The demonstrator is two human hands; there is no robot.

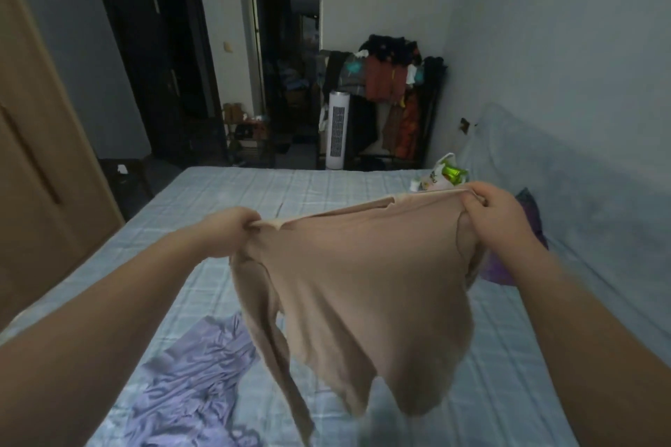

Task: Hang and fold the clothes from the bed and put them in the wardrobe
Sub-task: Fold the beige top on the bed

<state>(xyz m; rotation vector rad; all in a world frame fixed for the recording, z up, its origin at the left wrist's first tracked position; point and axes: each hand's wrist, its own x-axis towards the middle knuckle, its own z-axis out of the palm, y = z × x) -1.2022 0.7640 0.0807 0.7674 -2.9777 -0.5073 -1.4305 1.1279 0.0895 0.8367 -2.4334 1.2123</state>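
Over the bed [203,192], my left hand [232,229] and right hand [493,214] each pinch a shoulder of the top [363,283], so it hangs flat, ready, I judge, for folding.

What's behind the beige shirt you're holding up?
The blue checked bed. A purple cloth peeks out past the right hand, and a lilac garment lies lower left. The beige shirt covers the bed's middle, so anything there is hidden.
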